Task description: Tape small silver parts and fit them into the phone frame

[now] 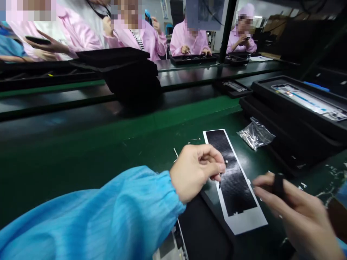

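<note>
- While the green worktop (pixel 141 144) fills most of your view, a stack of black trays (pixel 271 112) stands at its right, a pale device frame (pixel 311 103) lying in the top one.
- Nearer you, a black tray (pixel 206 234) runs beneath your left forearm; a metallic part (pixel 175 249) shows at its left, mostly hidden by your sleeve.
- Your white-backed sheet (pixel 245 221) lies between your hands, to the right of the left one. Black strips (pixel 237 184) cover nearly all of it, and their lower edge is stepped. You have probably used only a few, so most of that supply looks left.
- Your right hand (pixel 300 209), with a black band (pixel 278 184) around one finger, is just beside the sheet's right edge. Its thumb and fingertip come close together, but blur means you cannot tell whether they grip anything.
- Your left hand (pixel 197 169) is over the sheet's left edge, thumb and forefinger pressed together.
- A clear bag (pixel 256 134) of little parts lies beyond your right hand.
- Smallest is the dark piece (pixel 219 185) pinched at your left fingertips; it appears not yet placed anywhere.
</note>
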Demonstrator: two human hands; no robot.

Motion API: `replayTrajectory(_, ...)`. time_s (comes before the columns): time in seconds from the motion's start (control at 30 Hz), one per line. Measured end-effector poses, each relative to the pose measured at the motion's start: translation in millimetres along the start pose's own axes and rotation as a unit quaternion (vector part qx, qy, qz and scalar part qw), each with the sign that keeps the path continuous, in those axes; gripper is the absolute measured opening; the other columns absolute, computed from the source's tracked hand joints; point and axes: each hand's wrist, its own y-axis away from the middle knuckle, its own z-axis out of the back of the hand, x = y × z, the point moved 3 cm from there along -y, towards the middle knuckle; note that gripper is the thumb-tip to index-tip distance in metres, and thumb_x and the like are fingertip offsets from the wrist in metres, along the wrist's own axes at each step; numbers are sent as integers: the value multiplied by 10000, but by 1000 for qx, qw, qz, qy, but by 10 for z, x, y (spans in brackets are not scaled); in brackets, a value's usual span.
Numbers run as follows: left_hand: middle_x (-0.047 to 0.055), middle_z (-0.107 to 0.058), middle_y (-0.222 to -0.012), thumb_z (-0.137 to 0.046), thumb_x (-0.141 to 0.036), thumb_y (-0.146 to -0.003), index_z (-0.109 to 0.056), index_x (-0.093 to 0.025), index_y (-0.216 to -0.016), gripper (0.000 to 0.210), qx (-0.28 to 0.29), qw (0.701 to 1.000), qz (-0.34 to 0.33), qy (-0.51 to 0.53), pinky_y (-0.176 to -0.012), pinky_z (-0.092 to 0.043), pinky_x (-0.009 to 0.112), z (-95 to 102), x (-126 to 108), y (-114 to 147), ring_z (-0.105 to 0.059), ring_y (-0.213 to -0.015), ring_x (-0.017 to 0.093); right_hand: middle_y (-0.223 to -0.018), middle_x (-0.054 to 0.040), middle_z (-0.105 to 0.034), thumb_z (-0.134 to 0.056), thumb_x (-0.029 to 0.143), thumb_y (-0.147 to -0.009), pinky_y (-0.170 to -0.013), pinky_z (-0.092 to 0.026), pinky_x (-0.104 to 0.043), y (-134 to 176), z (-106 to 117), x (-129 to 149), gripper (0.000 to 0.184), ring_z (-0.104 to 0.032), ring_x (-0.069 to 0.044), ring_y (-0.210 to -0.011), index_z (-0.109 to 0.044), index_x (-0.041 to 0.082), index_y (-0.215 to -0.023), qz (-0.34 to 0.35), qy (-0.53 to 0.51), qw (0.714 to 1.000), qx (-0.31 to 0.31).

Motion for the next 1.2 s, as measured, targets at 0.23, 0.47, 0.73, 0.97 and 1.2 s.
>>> replayTrajectory(0.23,-66,-529,-479,-602,0,-708,-591,-113,-594,161,38,997,-21,-68,-493,-382,164,-141,154,2,-490,-462,57,-534,49,-491,-598,330,-785,-423,-302,-174,-340,-282,358,200,-347,-44,-452,-628,173,-665,-58,-176,965,186)
replayTrajectory(0.47,-20,-594,-609,-603,-128,-723,-644,-141,-643,91,50,969,-123,-209,-616,-389,227,-180,134,100,-523,-607,116,-568,30,-498,-595,327,-795,-409,-284,-180,-223,-223,278,235,-317,-42,-454,-605,159,-632,-62,-200,961,180)
replayTrajectory(0.73,-19,-595,-531,-563,-163,-732,-545,-149,-642,93,79,996,-9,-38,-569,-433,212,-303,146,160,-574,-545,116,-663,12,-609,-581,322,-851,-497,-400,-176,-15,-62,268,166,-519,-83,-564,-669,214,-762,5,-152,976,156)
replayTrajectory(0.97,22,-651,-786,-589,-197,-745,-579,-156,-790,62,29,986,-132,-100,-703,-461,285,-318,168,263,-598,-757,165,-614,20,-555,-518,273,-879,-504,-367,-194,73,-3,216,249,-477,-81,-549,-587,183,-657,12,-146,972,183)
replayTrajectory(1.2,14,-582,-665,-412,-65,-831,-565,-164,-607,289,71,792,-431,-427,-803,-358,384,-504,148,414,-470,-710,176,-645,38,-496,-458,181,-888,-532,-379,-192,99,97,297,214,-468,-78,-580,-482,196,-676,63,-41,958,275)
